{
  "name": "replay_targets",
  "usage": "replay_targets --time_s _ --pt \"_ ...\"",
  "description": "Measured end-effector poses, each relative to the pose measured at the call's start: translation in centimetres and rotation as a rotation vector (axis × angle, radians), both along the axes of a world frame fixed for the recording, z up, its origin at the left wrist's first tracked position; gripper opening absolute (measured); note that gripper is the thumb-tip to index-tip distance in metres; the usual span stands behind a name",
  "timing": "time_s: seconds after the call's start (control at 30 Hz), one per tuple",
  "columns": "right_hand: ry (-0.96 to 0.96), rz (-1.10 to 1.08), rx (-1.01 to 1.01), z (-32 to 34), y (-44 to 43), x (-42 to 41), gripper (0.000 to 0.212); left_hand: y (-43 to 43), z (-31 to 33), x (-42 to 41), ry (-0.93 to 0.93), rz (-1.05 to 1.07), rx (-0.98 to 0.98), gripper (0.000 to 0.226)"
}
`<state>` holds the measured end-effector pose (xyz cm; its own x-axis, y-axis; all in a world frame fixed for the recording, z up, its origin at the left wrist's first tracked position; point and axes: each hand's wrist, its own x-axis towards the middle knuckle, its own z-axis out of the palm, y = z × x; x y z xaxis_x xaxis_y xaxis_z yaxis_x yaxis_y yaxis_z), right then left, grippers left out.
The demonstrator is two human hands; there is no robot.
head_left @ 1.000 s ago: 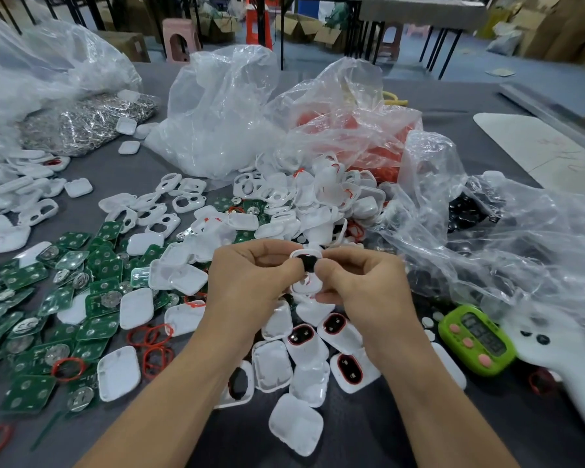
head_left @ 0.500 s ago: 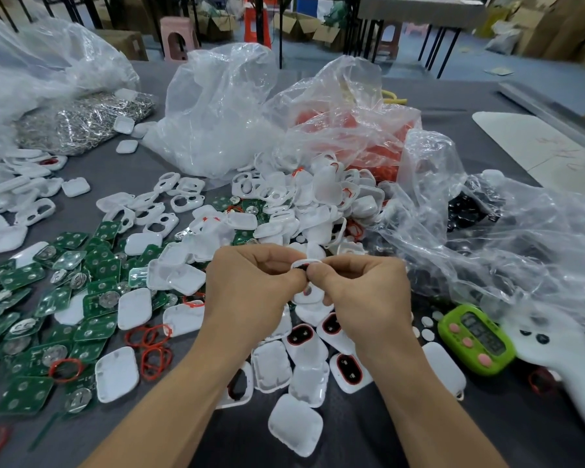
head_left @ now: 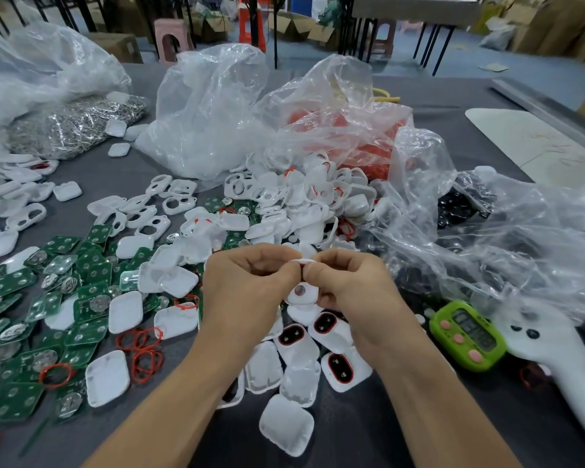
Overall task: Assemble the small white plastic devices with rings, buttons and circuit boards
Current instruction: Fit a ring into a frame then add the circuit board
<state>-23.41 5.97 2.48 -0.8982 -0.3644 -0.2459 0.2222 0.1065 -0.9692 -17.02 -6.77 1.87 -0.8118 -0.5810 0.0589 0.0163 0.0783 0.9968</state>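
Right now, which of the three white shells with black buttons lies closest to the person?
The lowest shell, beside the right forearm; the other two shells lie higher up the table.

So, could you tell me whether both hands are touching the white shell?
Touching: head view shows left hand and right hand pinching the white shell.

We find bare table at near left. Ahead, shells, circuit boards and plastic bags block our way.
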Motion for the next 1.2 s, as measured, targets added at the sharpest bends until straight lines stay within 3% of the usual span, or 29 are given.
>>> replay_targets --time_s 0.17,0.33,0.47,0.57,0.73,0.8,0.93,1.13,1.2 --pt "0.260 -0.106 0.140 -0.4 -0.3 0.5 0.013 0.2 -0.3 0.1 -0.007 0.055 -0.166 0.022" --pt "0.266 -0.079 0.072 -0.2 -0.5 0.7 0.008 0.4 -0.6 0.1 -0.002 0.093 -0.290 0.019" --pt "0.321 -0.145 0.076 -0.2 0.0 0.5 0.011 -0.2 -0.6 0.0 -0.035 -0.137 -0.224 0.026" --pt "0.371 -0.083 0.087 -0.3 0.1 0.4 0.014 -0.6 -0.5 -0.3 -0.035 -0.099 -0.142 0.023" --pt "0.418 -0.193 0.153 -0.9 -0.5 0.4 0.019 -0.4 -1.2 -0.2 -0.022 -0.119 -0.245 0.028" --pt "0.405 -0.190 0.117 -1.0 -0.2 0.1 0.015 -0.3 -0.9 -0.2 -0.034 -0.184 -0.104 0.023" --pt "0.362 -0.160 -0.022 -0.6 0.2 -0.2 0.008 -1.4 0.1 -0.5 -0.098 -0.402 0.421 0.024" --pt "0.369 -0.114 -0.024 -0.4 -0.4 0.1 0.004 -3.7 0.5 -0.1 -0.101 -0.642 0.597 0.034" --pt "0.363 -0.126 0.016 0.0 -0.8 0.7 0.024 -4.3 0.8 0.0 -0.079 -0.673 0.631 0.034"
